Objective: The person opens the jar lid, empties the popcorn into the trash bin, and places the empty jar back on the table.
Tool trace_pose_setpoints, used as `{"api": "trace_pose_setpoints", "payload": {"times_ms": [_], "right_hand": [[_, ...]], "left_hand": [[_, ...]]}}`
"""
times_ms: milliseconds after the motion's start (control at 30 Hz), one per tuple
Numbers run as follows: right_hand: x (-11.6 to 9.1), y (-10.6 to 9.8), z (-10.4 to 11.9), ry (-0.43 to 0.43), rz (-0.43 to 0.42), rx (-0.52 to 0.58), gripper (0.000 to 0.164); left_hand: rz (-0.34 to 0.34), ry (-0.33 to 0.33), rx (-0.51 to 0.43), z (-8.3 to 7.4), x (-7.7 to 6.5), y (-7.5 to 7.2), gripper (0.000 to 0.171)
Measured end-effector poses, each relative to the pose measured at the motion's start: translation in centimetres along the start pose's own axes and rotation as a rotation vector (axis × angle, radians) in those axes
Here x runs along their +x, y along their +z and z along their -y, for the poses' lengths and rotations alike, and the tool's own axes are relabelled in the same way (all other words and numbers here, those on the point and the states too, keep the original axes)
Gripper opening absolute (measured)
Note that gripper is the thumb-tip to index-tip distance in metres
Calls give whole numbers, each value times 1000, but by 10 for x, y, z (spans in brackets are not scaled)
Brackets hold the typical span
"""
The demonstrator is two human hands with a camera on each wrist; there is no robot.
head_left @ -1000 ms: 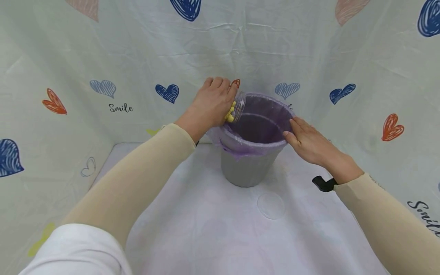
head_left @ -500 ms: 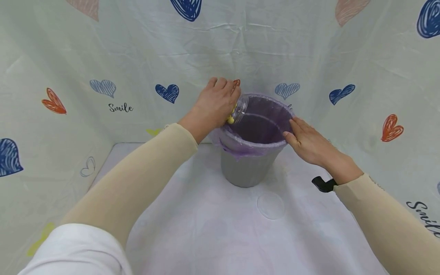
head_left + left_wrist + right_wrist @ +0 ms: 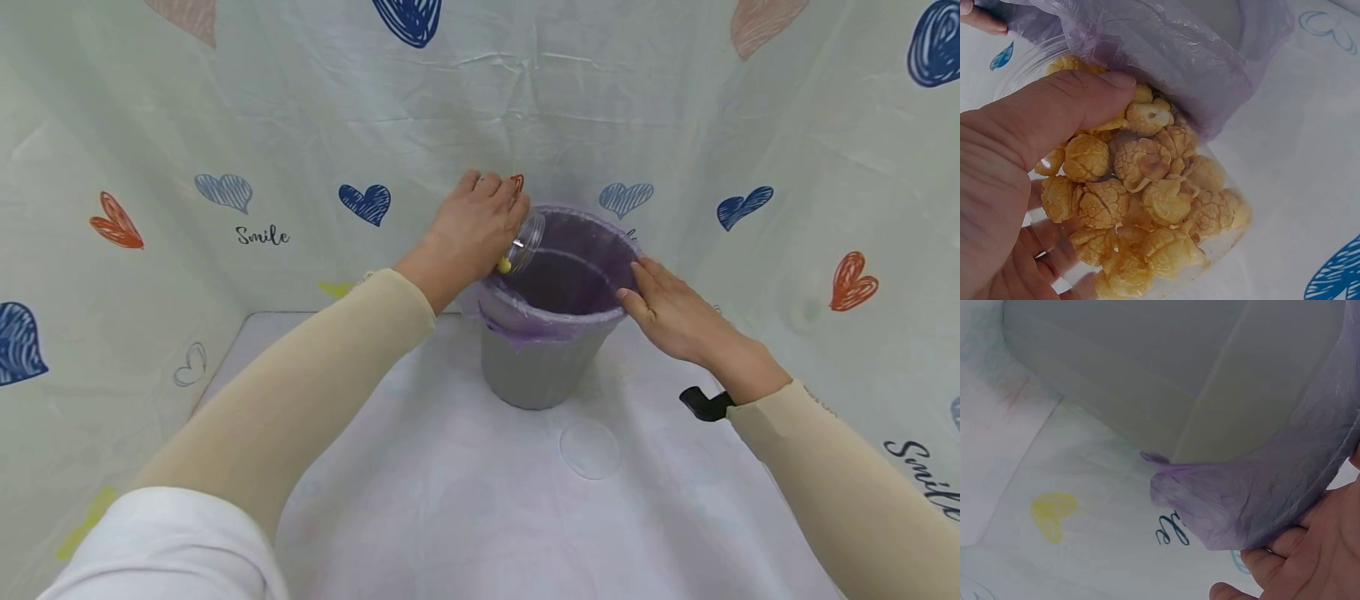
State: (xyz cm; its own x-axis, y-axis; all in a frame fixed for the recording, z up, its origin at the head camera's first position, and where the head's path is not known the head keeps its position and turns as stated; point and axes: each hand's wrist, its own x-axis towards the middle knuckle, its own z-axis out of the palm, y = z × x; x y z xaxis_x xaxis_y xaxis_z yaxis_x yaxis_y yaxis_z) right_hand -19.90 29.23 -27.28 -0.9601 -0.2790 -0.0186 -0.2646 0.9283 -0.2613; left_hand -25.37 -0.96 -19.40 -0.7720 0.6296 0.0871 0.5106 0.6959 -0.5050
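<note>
A grey trash bin [image 3: 536,371] lined with a purple plastic bag [image 3: 528,331] stands in the middle of the head view. Over its left rim, my left hand [image 3: 474,227] grips a clear jar [image 3: 528,237] tipped sideways, its mouth toward the bin's inside. In the left wrist view, caramel popcorn [image 3: 1142,161] fills much of the jar, with the thumb across its wall. My right hand [image 3: 671,312] rests against the bin's right rim, fingers fairly straight, touching the bag. The bin's bottom inside is dark and hidden.
A clear round lid [image 3: 590,450] lies on the white-covered table [image 3: 450,508], in front of the bin. Close behind the bin hangs a pale curtain [image 3: 300,108] printed with hearts and lettering, which also closes off both sides.
My left hand has shifted slightly right with the jar, moving its mouth further over the bin. Less popcorn shows near the jar's mouth. The right hand has stayed on the rim.
</note>
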Motion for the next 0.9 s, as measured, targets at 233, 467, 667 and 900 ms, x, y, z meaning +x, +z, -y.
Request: {"api": "trace_pose_setpoints", "payload": {"times_ms": [233, 467, 667, 900], "right_hand": [[0, 1, -1, -1, -2, -2, 81], [1, 2, -2, -6, -7, -2, 79], [0, 1, -1, -7, -6, 2, 81], [0, 0, 0, -6, 0, 10, 79]], "left_hand": [[7, 2, 10, -1, 2, 0, 66], [22, 10, 30, -4, 3, -2, 72], [23, 13, 57, -7, 4, -3, 73], [46, 23, 85, -8, 5, -3, 72]]}}
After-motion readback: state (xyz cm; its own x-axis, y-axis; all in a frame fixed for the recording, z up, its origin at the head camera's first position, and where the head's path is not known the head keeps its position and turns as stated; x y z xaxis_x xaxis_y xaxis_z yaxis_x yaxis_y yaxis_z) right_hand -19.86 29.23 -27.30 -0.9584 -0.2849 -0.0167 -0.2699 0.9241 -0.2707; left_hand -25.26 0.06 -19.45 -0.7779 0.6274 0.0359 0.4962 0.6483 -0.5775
